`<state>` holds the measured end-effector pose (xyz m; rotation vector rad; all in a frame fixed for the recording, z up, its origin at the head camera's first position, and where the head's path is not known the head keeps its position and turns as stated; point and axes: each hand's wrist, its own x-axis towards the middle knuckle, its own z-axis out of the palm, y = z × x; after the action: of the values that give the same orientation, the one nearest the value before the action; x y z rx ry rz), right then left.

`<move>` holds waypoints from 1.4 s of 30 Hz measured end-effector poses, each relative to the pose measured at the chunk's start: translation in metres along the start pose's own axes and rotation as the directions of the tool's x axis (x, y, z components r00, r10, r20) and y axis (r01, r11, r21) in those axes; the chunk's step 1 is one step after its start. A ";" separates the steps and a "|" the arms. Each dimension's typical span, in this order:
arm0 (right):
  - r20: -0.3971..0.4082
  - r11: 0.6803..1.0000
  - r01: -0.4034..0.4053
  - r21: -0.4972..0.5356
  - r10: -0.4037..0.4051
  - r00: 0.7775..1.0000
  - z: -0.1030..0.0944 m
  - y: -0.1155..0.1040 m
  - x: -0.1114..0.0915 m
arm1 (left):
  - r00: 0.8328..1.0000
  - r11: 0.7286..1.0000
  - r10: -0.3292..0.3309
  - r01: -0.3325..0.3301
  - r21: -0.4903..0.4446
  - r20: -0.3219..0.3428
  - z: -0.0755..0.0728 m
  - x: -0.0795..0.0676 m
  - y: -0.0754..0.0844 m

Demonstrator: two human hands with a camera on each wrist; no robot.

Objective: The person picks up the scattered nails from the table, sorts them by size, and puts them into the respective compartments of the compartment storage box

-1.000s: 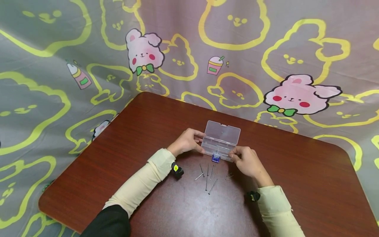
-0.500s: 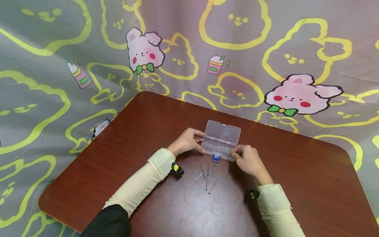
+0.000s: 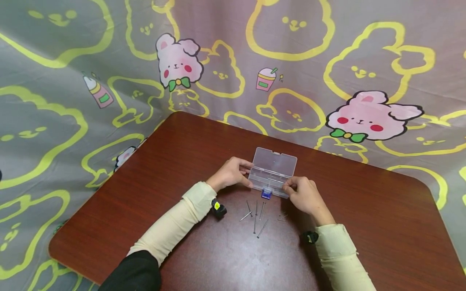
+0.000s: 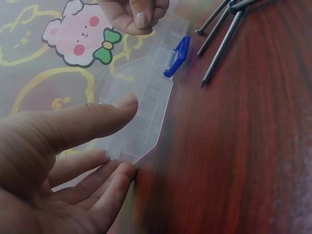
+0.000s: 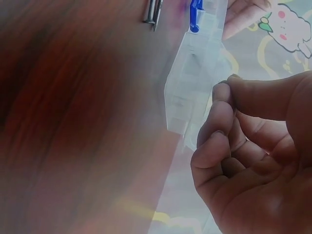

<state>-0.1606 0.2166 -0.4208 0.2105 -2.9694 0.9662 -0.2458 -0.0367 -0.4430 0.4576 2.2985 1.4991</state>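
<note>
A clear plastic compartment box (image 3: 274,162) with a blue latch (image 3: 266,194) stands on the table, its lid raised at the back. My left hand (image 3: 231,173) holds its left end; in the left wrist view the thumb lies over the box (image 4: 148,114) and the fingertips touch its end. At the right end, my right hand (image 3: 303,196) has thumb and index fingertips together, seen close beside the box (image 5: 180,83) in the right wrist view. I cannot tell whether anything small is between them. A thin nail (image 3: 274,180) shows in the box near those fingertips.
Several long steel nails (image 3: 254,224) lie loose in front of the box, some crossing. Shorter nails (image 3: 281,218) lie nearer my right wrist. The brown table (image 3: 204,141) meets a printed cloth backdrop (image 3: 233,52) behind.
My right hand has risen slightly from the front compartment. A thin line, probably a nail, seen by its fingertips a second ago no longer shows. The left hand keeps its place.
</note>
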 end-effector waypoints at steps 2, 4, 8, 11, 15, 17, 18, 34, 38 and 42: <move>0.002 1.000 -0.001 -0.001 0.001 1.000 0.000 0.000 0.000 | 1.000 1.000 -0.001 0.001 0.002 0.002 0.000 0.000 0.000; 0.001 1.000 0.002 -0.003 -0.002 1.000 0.000 0.000 0.000 | 1.000 1.000 -0.002 0.002 0.007 0.004 0.000 0.001 0.000; -0.006 1.000 0.008 0.000 -0.008 1.000 -0.001 0.000 -0.001 | 1.000 1.000 0.004 -0.004 0.015 0.007 -0.001 0.001 0.001; -0.008 1.000 0.010 0.001 -0.010 1.000 -0.002 -0.001 -0.001 | 1.000 1.000 0.004 -0.004 0.016 0.007 -0.001 0.000 0.001; -0.004 1.000 0.013 0.007 -0.013 1.000 -0.002 -0.001 -0.002 | 1.000 1.000 -0.002 0.002 0.012 0.007 -0.001 0.000 0.001; 0.002 1.000 0.019 0.011 -0.019 1.000 -0.003 -0.001 -0.003 | 1.000 1.000 -0.002 0.002 0.010 0.008 -0.001 0.000 0.001; 0.005 1.000 0.024 0.013 -0.024 1.000 -0.003 -0.001 -0.004 | 1.000 1.000 -0.002 0.002 0.009 0.007 -0.001 0.000 0.001; 0.108 0.997 0.076 0.032 -0.079 0.991 0.007 -0.009 -0.021 | 1.000 1.000 0.003 -0.003 0.005 0.001 0.000 -0.001 0.001; 0.131 0.994 0.104 0.030 -0.107 0.986 0.015 -0.013 -0.027 | 1.000 1.000 0.005 -0.005 0.009 -0.002 0.000 -0.002 0.000; 0.140 0.987 0.162 0.015 -0.162 0.977 0.021 -0.016 -0.033 | 1.000 1.000 0.013 -0.013 0.010 -0.002 0.000 -0.002 -0.001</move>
<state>-0.1251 0.1954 -0.4301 0.5334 -3.0150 0.9755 -0.2440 -0.0376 -0.4437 0.4754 2.3094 1.4961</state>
